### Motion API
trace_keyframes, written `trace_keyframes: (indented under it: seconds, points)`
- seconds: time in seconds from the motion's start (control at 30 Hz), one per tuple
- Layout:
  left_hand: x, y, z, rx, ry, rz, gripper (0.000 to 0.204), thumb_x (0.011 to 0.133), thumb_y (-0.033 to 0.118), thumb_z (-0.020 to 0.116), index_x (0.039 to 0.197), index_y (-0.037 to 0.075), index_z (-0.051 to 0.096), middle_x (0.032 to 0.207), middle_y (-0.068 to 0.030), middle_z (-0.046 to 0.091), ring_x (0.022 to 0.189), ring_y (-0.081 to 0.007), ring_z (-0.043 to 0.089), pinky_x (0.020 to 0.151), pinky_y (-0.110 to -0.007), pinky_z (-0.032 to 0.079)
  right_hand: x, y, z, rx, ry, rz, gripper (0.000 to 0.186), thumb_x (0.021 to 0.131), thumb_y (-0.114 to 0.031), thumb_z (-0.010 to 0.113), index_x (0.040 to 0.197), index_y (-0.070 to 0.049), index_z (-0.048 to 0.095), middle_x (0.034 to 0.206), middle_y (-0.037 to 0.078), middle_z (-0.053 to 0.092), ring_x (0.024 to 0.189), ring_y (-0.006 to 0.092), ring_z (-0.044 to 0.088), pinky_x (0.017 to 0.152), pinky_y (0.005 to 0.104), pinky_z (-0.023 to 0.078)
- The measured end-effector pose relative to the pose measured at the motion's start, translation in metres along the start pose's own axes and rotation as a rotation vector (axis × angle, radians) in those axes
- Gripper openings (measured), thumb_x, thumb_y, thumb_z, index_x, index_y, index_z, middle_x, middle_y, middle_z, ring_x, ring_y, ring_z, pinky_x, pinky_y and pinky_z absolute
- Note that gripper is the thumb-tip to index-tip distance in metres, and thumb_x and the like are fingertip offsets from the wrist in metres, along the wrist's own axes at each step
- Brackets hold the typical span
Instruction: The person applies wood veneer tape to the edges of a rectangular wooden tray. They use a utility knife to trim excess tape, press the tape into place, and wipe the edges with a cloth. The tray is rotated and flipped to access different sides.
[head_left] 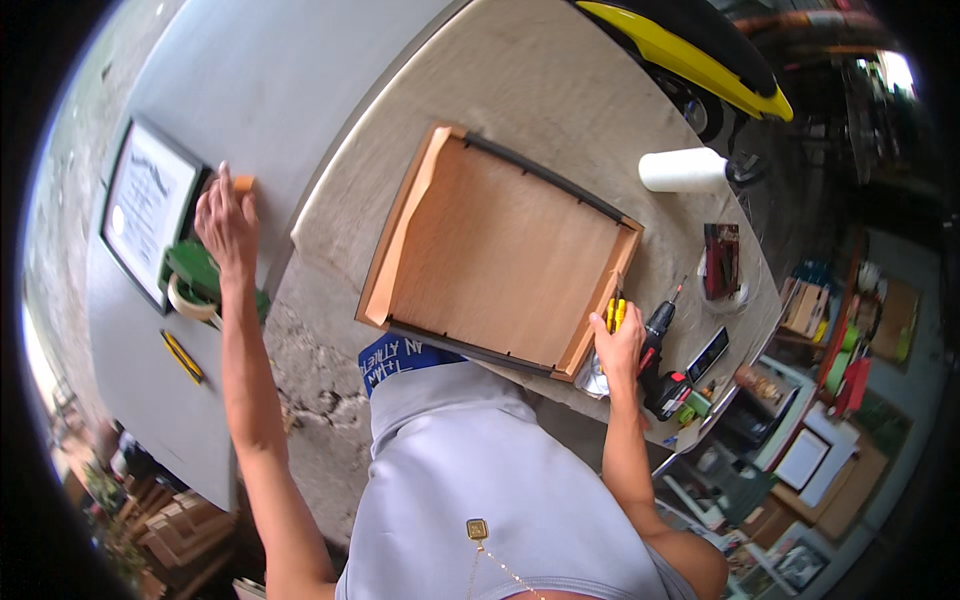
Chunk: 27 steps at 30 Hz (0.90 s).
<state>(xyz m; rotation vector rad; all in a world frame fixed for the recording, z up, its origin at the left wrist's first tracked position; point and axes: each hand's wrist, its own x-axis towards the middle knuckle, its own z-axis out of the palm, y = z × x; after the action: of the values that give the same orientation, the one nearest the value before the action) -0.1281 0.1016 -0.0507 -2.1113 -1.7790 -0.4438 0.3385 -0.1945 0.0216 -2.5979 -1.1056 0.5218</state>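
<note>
Head view: your right hand point(621, 346) has fingers around yellow-handled pliers point(617, 311) at the shallow brown wooden tray's point(490, 240) right side; your left hand point(229, 229) seems to reach for an orange block point(244, 184), grip unclear; next likely needs a firm pinch

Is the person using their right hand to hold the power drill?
No, the right hand grips a yellow-handled tool, while the power drill lies beside it on the table.

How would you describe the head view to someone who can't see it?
A person's right hand holds a yellow-handled tool at the edge of a shallow wooden tray, while the left hand, over a gray table, is beside a small orange object.
</note>
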Motion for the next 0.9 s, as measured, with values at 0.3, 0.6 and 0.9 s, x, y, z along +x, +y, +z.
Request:
trace_keyframes:
  seconds: [0.3, 0.6, 0.9]
  points:
    - [-0.047, 0.173, -0.048, -0.730, -0.765, -0.268, 0.064, 0.093, 0.058, 0.051, 0.107, -0.004, 0.059, 0.105, -0.0264, 0.053, 0.097, -0.0404, 0.053, 0.088, -0.045, 0.043, 0.020, 0.000, 0.021, 0.157, 0.064, 0.083, 0.025, 0.074, 0.003, 0.064, 0.098, 0.002, 0.055, 0.090, 0.025, 0.064, 0.085, 0.0451, 0.062, 0.072, 0.0503, 0.048]
    - [-0.105, 0.117, -0.095, -1.203, -0.903, -0.954, 0.058, 0.094, 0.058, 0.049, 0.103, 0.002, 0.059, 0.103, -0.0121, 0.050, 0.105, -0.0253, 0.050, 0.082, -0.046, 0.047, 0.115, -0.106, -0.003, 0.055, 0.229, -0.401, 0.039, 0.078, 0.002, 0.056, 0.117, 0.000, 0.057, 0.097, 0.027, 0.064, 0.091, 0.0451, 0.061, 0.080, 0.0508, 0.050]
    - [-0.167, 0.194, -0.107, -1.878, -1.252, -0.921, 0.060, 0.094, 0.040, 0.060, 0.141, 0.006, 0.040, 0.137, -0.0097, 0.048, 0.129, -0.0279, 0.045, 0.104, -0.042, 0.037, 0.265, -0.175, 0.038, 0.060, -0.138, -0.411, 0.050, 0.072, -0.007, 0.065, 0.122, -0.002, 0.057, 0.111, 0.023, 0.066, 0.107, 0.0393, 0.061, 0.086, 0.0448, 0.050]
